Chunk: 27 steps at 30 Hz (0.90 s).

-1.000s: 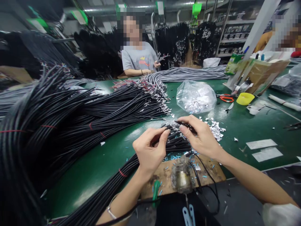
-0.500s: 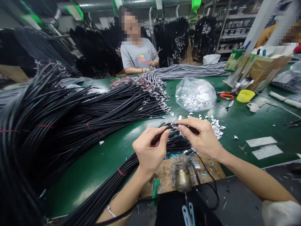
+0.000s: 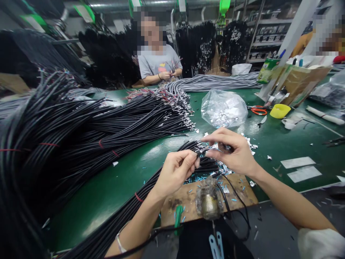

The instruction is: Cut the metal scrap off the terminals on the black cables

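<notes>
The thin black rubber-sheathed cable point(image 3: 201, 153) pinched in my left hand point(image 3: 176, 171) looks smooth and slightly glossy, its tip bright bare metal. My right hand point(image 3: 234, 153) pinches a shiny silver metal terminal. The green table mat point(image 3: 113, 183) gleams; the brown wooden board point(image 3: 188, 201) is rough and matt.

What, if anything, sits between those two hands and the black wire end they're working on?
Nothing visible. The left hand and the right hand both pinch the black wire end directly, raised above the green table.
</notes>
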Each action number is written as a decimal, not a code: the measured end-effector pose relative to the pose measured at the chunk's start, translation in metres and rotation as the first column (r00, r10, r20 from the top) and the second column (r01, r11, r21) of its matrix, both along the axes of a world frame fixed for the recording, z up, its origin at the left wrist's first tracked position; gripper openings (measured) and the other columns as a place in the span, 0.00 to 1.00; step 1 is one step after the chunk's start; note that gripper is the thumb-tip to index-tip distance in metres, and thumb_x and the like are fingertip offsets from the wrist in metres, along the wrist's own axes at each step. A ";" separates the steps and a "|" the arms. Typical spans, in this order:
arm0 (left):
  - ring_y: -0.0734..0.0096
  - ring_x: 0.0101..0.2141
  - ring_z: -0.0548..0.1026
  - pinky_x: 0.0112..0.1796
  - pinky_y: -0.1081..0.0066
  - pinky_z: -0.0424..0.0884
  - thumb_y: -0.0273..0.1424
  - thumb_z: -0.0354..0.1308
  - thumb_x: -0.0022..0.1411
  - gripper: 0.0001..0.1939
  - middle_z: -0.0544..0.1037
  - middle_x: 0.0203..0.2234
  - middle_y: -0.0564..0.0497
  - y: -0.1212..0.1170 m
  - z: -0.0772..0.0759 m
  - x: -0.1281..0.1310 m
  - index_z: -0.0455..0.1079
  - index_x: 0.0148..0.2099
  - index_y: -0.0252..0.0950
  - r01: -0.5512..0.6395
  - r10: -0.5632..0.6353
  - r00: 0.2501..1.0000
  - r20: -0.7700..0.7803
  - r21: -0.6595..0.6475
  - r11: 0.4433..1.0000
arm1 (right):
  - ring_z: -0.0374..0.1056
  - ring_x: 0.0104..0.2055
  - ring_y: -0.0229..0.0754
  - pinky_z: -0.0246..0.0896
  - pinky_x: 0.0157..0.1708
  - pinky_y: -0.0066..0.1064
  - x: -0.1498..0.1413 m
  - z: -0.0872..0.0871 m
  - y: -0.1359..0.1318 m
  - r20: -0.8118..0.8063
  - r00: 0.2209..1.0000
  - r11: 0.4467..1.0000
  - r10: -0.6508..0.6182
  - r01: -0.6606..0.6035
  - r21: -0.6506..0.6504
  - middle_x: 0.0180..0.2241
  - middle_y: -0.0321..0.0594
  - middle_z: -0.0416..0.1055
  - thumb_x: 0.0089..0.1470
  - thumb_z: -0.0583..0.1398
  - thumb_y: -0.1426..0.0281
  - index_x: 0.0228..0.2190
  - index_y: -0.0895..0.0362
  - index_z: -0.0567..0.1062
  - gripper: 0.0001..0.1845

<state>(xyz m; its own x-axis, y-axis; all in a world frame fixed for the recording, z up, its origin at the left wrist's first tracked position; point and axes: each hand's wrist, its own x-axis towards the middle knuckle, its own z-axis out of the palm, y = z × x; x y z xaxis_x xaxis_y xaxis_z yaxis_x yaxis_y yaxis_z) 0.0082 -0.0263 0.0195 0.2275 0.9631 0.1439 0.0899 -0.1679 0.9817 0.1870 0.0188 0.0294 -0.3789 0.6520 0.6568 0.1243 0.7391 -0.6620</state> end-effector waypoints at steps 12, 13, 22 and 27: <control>0.84 0.11 0.61 0.12 0.80 0.54 0.39 0.62 0.52 0.16 0.66 0.12 0.57 0.003 -0.010 0.006 0.64 0.23 0.33 -0.101 0.106 0.977 0.183 -0.037 0.994 | 0.65 0.29 0.34 0.60 0.28 0.28 -0.018 -0.015 -0.007 -0.176 0.982 0.989 -0.067 0.043 -0.139 0.27 0.35 0.70 0.51 0.61 0.69 0.28 0.56 0.75 0.04; 0.85 0.10 0.60 0.11 0.80 0.53 0.40 0.61 0.53 0.16 0.66 0.12 0.56 0.002 -0.010 0.005 0.66 0.24 0.32 -0.077 0.086 0.979 0.183 -0.052 0.996 | 0.65 0.29 0.34 0.61 0.28 0.28 -0.017 -0.014 -0.006 -0.179 0.983 0.987 -0.038 0.008 -0.161 0.28 0.36 0.72 0.51 0.61 0.69 0.31 0.56 0.76 0.04; 0.86 0.09 0.58 0.10 0.80 0.49 0.44 0.59 0.53 0.19 0.67 0.13 0.55 0.002 -0.007 0.003 0.67 0.25 0.32 0.136 -0.092 0.971 0.222 -0.193 0.972 | 0.71 0.28 0.35 0.68 0.28 0.28 -0.019 -0.021 -0.008 -0.301 0.949 0.964 -0.089 0.006 -0.266 0.26 0.34 0.75 0.44 0.66 0.70 0.31 0.54 0.76 0.08; 0.85 0.10 0.60 0.11 0.82 0.52 0.41 0.59 0.55 0.15 0.68 0.12 0.56 0.003 -0.012 0.009 0.67 0.31 0.32 0.072 -0.025 0.968 0.250 -0.182 0.981 | 0.66 0.22 0.31 0.63 0.21 0.24 -0.026 -0.026 -0.013 -0.334 0.926 0.975 -0.179 0.122 -0.184 0.25 0.32 0.71 0.47 0.63 0.76 0.27 0.55 0.73 0.05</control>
<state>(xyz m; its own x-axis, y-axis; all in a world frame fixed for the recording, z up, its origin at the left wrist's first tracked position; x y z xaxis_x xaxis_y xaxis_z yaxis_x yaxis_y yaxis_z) 0.0171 -0.0233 0.0076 0.2548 0.9668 0.0187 -0.1613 0.0234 0.9866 0.1614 0.0060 0.0035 -0.0358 0.7890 0.6134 -0.0320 0.6126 -0.7898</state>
